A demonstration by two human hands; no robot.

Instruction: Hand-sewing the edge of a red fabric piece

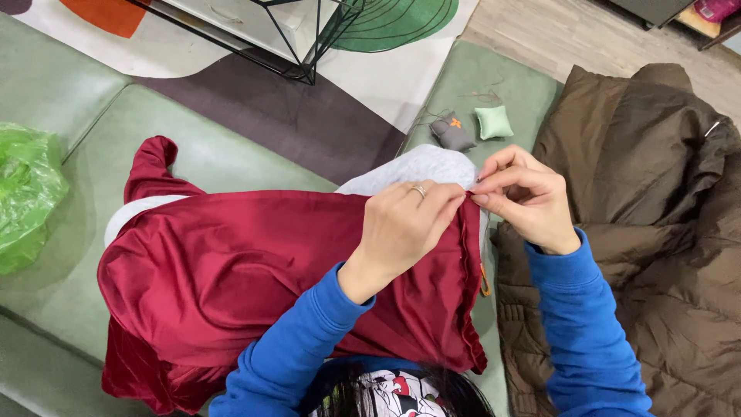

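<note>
**A living room at home**

Everything here is pointing to a home, in its sitting area. A green sofa (193, 147) with soft cushions is filling most of the view, and a rug (386, 69) with big orange, green and dark shapes is lying on the pale wood floor (571, 31) beyond it. A table (285, 35) with a thin black wire frame is standing on the rug. A brown padded coat (664, 232) is lying crumpled on the sofa, and two small fabric cushions (472, 127), one grey and one pale green, are sitting near its edge. A green plastic bag (27, 193) is resting on the seat at the left.
</note>
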